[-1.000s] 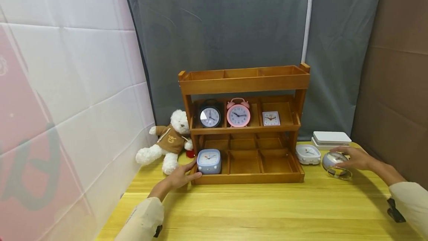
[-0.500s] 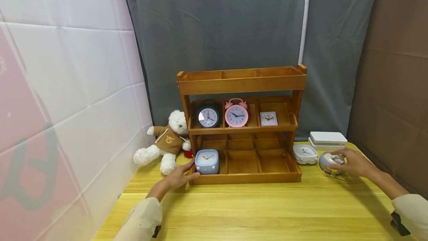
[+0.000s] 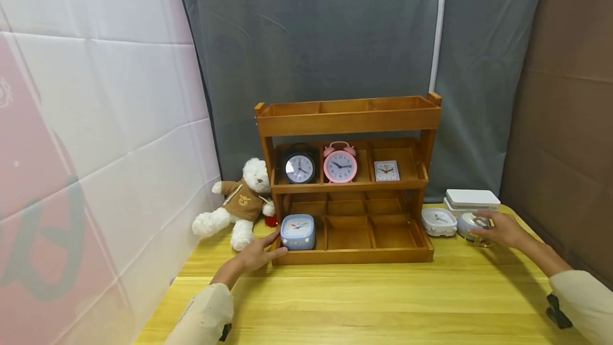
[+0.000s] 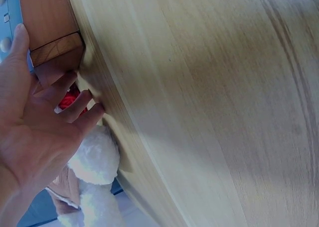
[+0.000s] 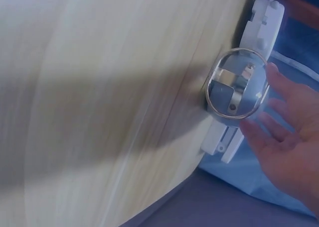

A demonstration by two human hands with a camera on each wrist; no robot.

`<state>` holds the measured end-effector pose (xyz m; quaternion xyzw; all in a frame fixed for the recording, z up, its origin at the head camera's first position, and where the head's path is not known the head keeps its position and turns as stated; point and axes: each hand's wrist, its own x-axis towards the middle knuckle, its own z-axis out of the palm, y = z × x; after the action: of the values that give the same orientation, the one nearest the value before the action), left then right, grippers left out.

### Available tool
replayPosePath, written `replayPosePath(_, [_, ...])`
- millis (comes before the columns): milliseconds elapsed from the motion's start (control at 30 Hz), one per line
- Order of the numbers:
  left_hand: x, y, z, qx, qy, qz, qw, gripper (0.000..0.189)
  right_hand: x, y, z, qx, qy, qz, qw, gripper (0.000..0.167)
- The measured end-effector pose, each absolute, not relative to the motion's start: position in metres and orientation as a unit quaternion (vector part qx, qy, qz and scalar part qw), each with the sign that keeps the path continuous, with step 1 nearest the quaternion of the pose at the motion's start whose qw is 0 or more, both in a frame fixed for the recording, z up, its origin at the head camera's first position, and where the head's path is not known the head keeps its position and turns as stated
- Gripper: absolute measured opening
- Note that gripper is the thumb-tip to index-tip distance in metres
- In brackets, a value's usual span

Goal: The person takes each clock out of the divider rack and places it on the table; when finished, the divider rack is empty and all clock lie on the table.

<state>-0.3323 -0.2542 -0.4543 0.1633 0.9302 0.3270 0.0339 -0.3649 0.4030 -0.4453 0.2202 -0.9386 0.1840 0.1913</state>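
At the far right, my right hand (image 3: 503,229) grips a round grey-blue alarm clock (image 3: 466,226) with a gold wire ring, thumb on one side and fingers on the other. The ring and metal parts of this clock (image 5: 232,87) face the right wrist camera. Just left of it sits a white clock (image 3: 439,221). My left hand (image 3: 256,254) rests against the front left corner of the wooden shelf (image 3: 354,256), thumb along the front edge. In the left wrist view the fingers (image 4: 75,107) reach past that corner. A blue square clock (image 3: 298,233) stands right beside this hand.
On the middle tier stand a black clock (image 3: 299,168), a pink twin-bell clock (image 3: 340,165) and a small white square clock (image 3: 386,171). A white teddy bear (image 3: 244,201) leans left of the shelf. White boxes (image 3: 471,197) lie behind the right hand.
My right hand, with the grey-blue alarm clock, has shifted a little back and left, closer to the white clock and boxes. The left hand stays at the shelf corner.
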Motion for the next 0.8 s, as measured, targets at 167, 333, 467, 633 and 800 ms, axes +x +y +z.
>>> replayPosePath(167, [-0.333, -0.254, -0.455, 0.166, 0.93, 0.325, 0.037, 0.074, -0.372, 0.401, -0.444, 0.206, -0.944, 0.188, 0.179, 0.048])
replayPosePath(333, [-0.333, -0.255, -0.454, 0.165, 0.931, 0.324, 0.037, 0.073, -0.374, 0.399, -0.443, 0.221, -0.94, 0.18, 0.189, 0.045])
replayPosePath(467, [-0.333, -0.255, -0.454, 0.165, 0.931, 0.324, 0.035, 0.073, -0.372, 0.393, -0.442, 0.247, -0.925, 0.173, 0.232, 0.043])
replayPosePath(633, [-0.334, -0.254, -0.454, 0.167, 0.932, 0.321, 0.033, 0.072, -0.369, 0.379, -0.436, 0.283, -0.907, 0.18, 0.254, 0.044])
replayPosePath(800, [-0.334, -0.253, -0.453, 0.165, 0.933, 0.319, 0.037, 0.072, -0.364, 0.362, -0.429, 0.317, -0.892, 0.19, 0.26, 0.046])
